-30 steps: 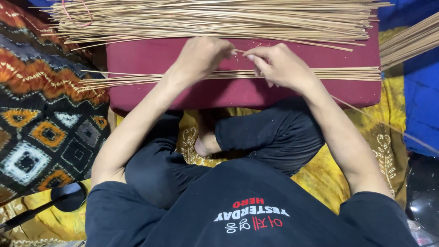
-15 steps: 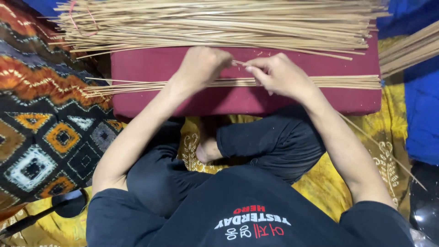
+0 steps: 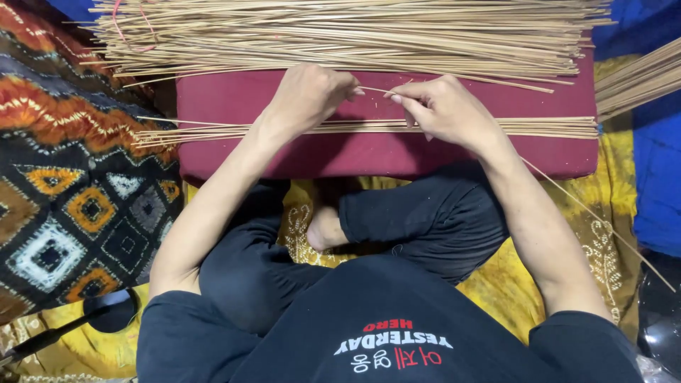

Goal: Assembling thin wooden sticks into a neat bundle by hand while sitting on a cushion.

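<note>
A person is sitting cross-legged behind a maroon cushion (image 3: 355, 152), and both hands are working over its middle. The left hand (image 3: 308, 96) is curling closed, its fingers together around the left end of a thin stick (image 3: 374, 90). The right hand (image 3: 443, 106) is pinching the same stick at its other end, thumb and forefinger clamped on it. The stick is hanging just above the cushion, between the two hands, lying left to right. A narrow row of sticks (image 3: 553, 126) is lying across the cushion just near of the hands, running from its left edge to its right edge and passing under the right hand. A big pile of sticks (image 3: 355, 35) is resting along the far edge of the cushion, with a pink band (image 3: 135, 32) looping through its left end. A patterned cloth (image 3: 64, 177) is spreading out on the left, and a yellow cloth (image 3: 610, 206) is lying under the person's legs.
</note>
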